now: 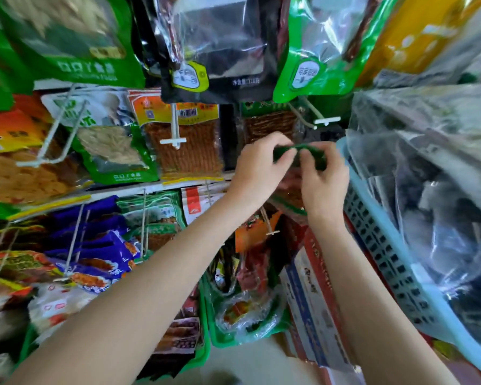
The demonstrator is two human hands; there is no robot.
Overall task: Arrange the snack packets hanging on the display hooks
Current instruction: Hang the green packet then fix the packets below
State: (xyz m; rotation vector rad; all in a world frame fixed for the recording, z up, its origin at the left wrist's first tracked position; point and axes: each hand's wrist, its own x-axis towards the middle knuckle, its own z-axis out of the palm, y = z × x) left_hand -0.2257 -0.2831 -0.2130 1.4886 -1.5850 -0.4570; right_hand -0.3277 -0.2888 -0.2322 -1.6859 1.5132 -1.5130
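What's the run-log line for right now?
left hand: pinches green packet top | right hand: pinches same top | hook: bare, above | packet: not yet hung | basket: at right

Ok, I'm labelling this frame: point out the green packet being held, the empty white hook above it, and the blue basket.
green packet (299, 151), head view, top edge between the hands
white hook (326, 121), head view, front crossbar
blue basket (378, 218), head view, slotted side wall

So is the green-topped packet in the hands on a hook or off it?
Off. Both hands, left and right, pinch the green-topped packet by its top edge, below the bare hook.
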